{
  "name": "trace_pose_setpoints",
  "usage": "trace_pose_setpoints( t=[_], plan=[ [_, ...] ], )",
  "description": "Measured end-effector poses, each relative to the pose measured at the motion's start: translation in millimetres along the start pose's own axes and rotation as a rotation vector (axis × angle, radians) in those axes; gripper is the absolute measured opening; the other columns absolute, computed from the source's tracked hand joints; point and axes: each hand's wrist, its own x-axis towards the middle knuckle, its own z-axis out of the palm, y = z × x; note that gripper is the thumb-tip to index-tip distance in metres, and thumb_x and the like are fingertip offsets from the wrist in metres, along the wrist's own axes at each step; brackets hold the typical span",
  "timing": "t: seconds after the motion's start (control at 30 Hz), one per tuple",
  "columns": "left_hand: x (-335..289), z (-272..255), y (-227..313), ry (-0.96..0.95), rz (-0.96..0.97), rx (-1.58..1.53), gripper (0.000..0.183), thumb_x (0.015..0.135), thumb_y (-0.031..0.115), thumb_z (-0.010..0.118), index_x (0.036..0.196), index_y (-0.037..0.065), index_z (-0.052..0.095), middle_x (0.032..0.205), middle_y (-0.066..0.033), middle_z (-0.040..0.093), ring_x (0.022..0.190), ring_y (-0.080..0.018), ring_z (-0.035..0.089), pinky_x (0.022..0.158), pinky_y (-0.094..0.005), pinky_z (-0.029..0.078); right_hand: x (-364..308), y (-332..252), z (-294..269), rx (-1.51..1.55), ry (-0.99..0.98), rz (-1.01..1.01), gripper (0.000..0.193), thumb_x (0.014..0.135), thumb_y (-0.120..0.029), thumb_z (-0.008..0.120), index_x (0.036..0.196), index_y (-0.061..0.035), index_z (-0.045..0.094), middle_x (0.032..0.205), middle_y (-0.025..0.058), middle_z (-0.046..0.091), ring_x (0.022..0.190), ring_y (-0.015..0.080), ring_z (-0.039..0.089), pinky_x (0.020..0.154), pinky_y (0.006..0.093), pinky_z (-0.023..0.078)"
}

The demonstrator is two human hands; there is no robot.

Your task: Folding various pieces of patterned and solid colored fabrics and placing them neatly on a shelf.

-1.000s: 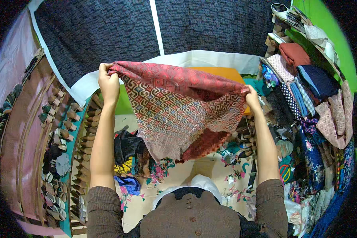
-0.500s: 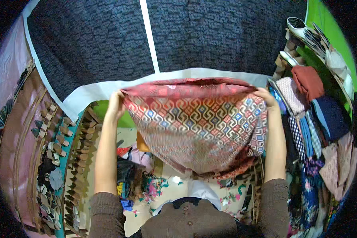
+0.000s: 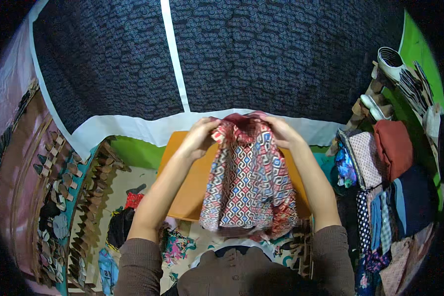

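A patterned cloth [image 3: 244, 185] with red, white, blue and dark interlocking shapes hangs in front of me, bunched at the top. My left hand [image 3: 201, 138] pinches its upper left corner, where a red edge shows. On the other side, my right hand [image 3: 281, 132] grips the upper right part, the two hands being fairly close together. Folds run down the cloth, and its lower end is slightly blurred. Behind it is an orange-brown tabletop [image 3: 182, 182], partly covered by the cloth.
Shoe racks [image 3: 91, 197] with several shoes stand to the left. On the right are folded and hung clothes, including a rust-red cloth [image 3: 393, 148]. A dark curtain [image 3: 261, 54] with white strips hangs ahead. Clothes, among them a black one [image 3: 121, 227], lie on the floor at left.
My hands have come closer together, gathering the cloth from a wide spread into a narrow hanging bundle. More of the orange-brown tabletop shows behind it.
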Motion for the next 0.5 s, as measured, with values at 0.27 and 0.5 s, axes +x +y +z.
trace_pose_setpoints(
  t=[0.27, 0.5],
  plan=[
    [-35, 18, 13, -0.282, 0.265, 0.278, 0.022, 0.091, 0.021, 0.047, 0.105, 0.005, 0.053, 0.102, -0.0046, 0.058, 0.095, -0.0137, 0.056, 0.084, -0.0271, 0.045, -10, 17, 80, -0.536, -0.267, -0.277, 0.037, 0.084, -0.009, 0.057, 0.118, 0.0003, 0.046, 0.110, 0.0065, 0.056, 0.099, 0.0123, 0.052, 0.086, 0.0278, 0.042],
    [-115, -12, -8, 0.131, 1.197, 1.334, 0.075, 0.057, 0.024, 0.077, 0.123, 0.016, 0.042, 0.118, -0.0154, 0.046, 0.108, -0.0340, 0.045, 0.095, -0.0477, 0.031, -52, 46, 124, -0.614, -0.278, -0.262, 0.037, 0.081, -0.003, 0.046, 0.117, 0.0002, 0.051, 0.112, 0.0080, 0.056, 0.103, 0.0140, 0.050, 0.091, 0.0271, 0.039]
  ],
)
